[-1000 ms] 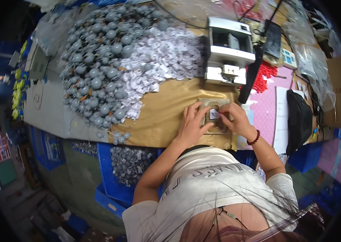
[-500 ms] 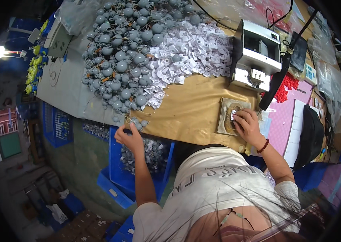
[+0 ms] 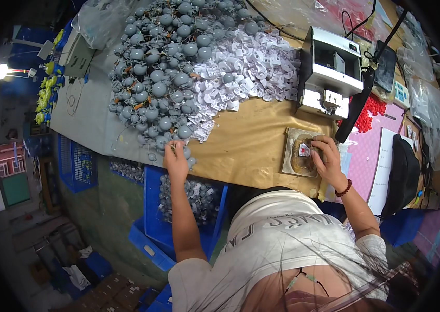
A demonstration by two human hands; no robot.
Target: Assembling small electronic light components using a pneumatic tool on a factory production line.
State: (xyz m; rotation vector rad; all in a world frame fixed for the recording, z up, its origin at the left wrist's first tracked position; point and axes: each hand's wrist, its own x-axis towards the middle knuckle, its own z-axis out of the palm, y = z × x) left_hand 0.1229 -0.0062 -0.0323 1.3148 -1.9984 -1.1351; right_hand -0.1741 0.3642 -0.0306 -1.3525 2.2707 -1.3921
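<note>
At the front edge of a heap of grey balls [image 3: 157, 75] with thin wires, my left hand [image 3: 176, 162] has its fingertips closed together. What they pinch is hidden; a few small grey balls hang right beside the fingers. My right hand [image 3: 330, 162] curves over the right side of a square block [image 3: 288, 151] with a brownish round hollow. Its thumb and fingers are apart, holding nothing that I can see. In the hollow lies a small white plastic piece [image 3: 303, 150] with a red mark, just left of those fingertips.
White plastic parts [image 3: 251, 65] are heaped beside the balls. Behind the block stands a white-and-black machine [image 3: 332, 73] with a black arm; red bits [image 3: 368, 112] lie to its right. A blue crate [image 3: 152, 223] of grey pieces sits below the table edge.
My left hand has moved up and slightly right, and its fingers have come together at the heap. My right hand has drawn back from the white piece, which now shows in the hollow.
</note>
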